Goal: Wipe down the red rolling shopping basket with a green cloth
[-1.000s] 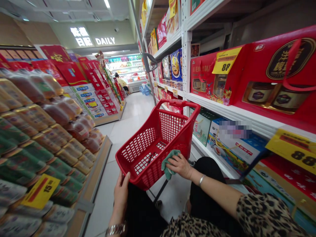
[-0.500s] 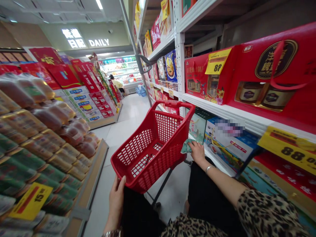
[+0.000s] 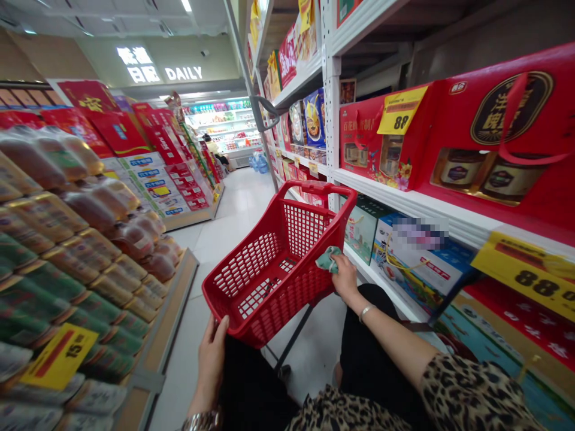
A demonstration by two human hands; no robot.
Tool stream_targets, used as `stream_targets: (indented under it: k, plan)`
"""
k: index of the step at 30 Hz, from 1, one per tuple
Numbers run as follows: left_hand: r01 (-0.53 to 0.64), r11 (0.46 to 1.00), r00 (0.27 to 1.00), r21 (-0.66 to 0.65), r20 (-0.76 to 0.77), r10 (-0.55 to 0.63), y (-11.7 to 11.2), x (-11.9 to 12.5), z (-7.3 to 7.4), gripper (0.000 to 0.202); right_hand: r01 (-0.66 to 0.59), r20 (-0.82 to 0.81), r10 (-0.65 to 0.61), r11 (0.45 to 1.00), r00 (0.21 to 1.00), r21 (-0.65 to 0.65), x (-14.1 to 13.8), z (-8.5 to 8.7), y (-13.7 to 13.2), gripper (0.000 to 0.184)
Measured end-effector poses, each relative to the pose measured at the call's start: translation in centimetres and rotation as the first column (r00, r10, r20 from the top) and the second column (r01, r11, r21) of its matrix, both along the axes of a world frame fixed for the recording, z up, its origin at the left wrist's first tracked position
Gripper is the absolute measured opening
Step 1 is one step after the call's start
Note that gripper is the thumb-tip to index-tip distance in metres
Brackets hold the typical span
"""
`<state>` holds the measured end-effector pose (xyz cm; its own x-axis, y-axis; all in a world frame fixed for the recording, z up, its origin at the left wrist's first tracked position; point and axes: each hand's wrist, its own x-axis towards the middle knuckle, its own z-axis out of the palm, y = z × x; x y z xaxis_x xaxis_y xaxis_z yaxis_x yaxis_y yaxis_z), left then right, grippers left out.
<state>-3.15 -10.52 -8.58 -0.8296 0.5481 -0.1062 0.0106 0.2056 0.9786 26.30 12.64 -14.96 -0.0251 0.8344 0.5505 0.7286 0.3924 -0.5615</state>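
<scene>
A red plastic shopping cart [image 3: 274, 326] stands in front of me, tilted in view, its basket holding nothing that I can see. At the basket's near left corner my left hand [image 3: 214, 344] grips the rim, thumb on the outer face and the other fingers partly hidden. My right hand [image 3: 345, 280] is closed on a crumpled green cloth [image 3: 329, 260], which lies against the upper part of the cart's right side wall. Black-trousered legs are on both sides of the cart's near end.
Shelves [image 3: 449, 206] with red gift boxes [image 3: 498, 131] rise close on the right, with boxes [image 3: 413, 257] below. Stacked canned drinks [image 3: 85, 275] line the left. A tiled aisle [image 3: 238, 194] leads to a lit refrigerated display [image 3: 220, 126], where a person [image 3: 211, 146] is low down.
My right hand has moved left and slightly up with the cloth, from the side's far end onto its upper wall. My left hand stays on the rim.
</scene>
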Motion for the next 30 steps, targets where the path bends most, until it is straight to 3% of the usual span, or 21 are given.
stream_targets:
  k: [6, 16, 18, 24, 30]
  plan:
    - [-0.017, 1.0, 0.999, 0.018, 0.042, 0.016, -0.1, 0.8, 0.6, 0.062, -0.152, 0.065, 0.142, 0.972, 0.988, 0.177, -3.5, 0.0, -4.3, 0.053]
    - [0.016, 0.997, 0.999, 0.071, 0.04, -0.018, -0.2, 1.3, 0.6, 0.058, -0.358, 0.127, 0.335, 0.875, 0.934, 0.327, -7.2, 1.0, -10.5, 0.046]
    - [0.012, 0.997, 0.999, 0.078, 0.037, -0.015, -0.2, 1.3, 0.6, 0.058, -0.438, 0.178, 0.4, 0.814, 0.899, 0.382, -7.9, 1.5, -11.9, 0.042]
    - [0.03, 0.994, 0.998, 0.105, 0.045, -0.035, -0.2, 1.3, 0.4, 0.059, -0.671, 0.404, 0.539, 0.536, 0.739, 0.513, -10.9, 2.5, -16.0, 0.024]
    - [0.04, 0.997, 0.999, 0.069, 0.021, -0.042, -0.4, 0.5, -0.1, 0.06, -0.731, 0.476, 0.566, 0.413, 0.673, 0.543, -11.5, 1.2, -16.0, 0.01]
